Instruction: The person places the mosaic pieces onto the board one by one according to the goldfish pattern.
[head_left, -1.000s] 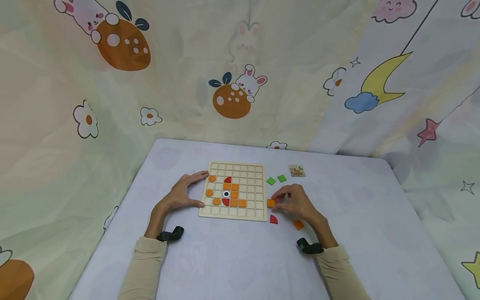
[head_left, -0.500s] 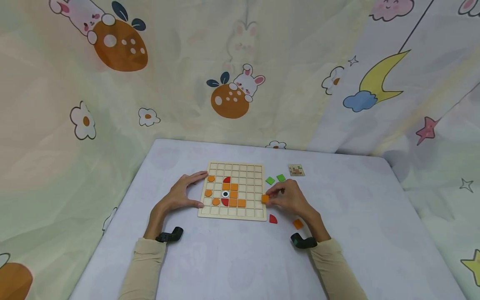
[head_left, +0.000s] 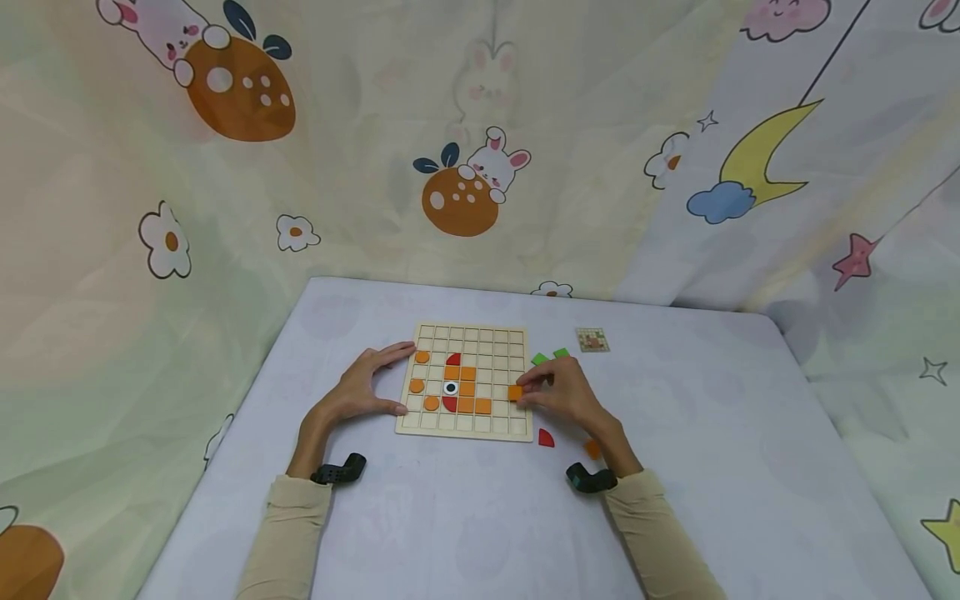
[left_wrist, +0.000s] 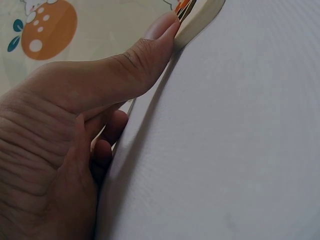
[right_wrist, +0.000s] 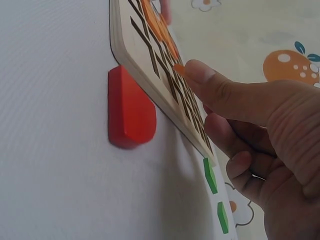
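Observation:
A wooden grid board [head_left: 491, 425] lies on the table. My left hand [head_left: 357, 386] rests at its left side with thumb and fingers spread apart. The thumb [left_wrist: 145, 65] touches the board's edge in the left wrist view. Over the board's right columns, my right hand [head_left: 564, 392] pinches an orange square tile [head_left: 514, 392] between thumb and fingers; only a sliver of the tile shows in the right wrist view. Orange squares [head_left: 467, 388], red quarter-round tiles [head_left: 450, 404], orange discs [head_left: 417, 386] and an eye tile [head_left: 451, 388] sit in the grid.
A red quarter-round tile [head_left: 546, 437] lies beside the board's near right corner. Under the right wrist an orange tile [head_left: 592, 449] is partly covered. Two green tiles [right_wrist: 210, 176] lie right of the board, near a small patterned card [head_left: 592, 340].
My right hand has carried the orange square tile leftward, from beside the board's right edge to above its right columns. The left hand stays at the board's left side.

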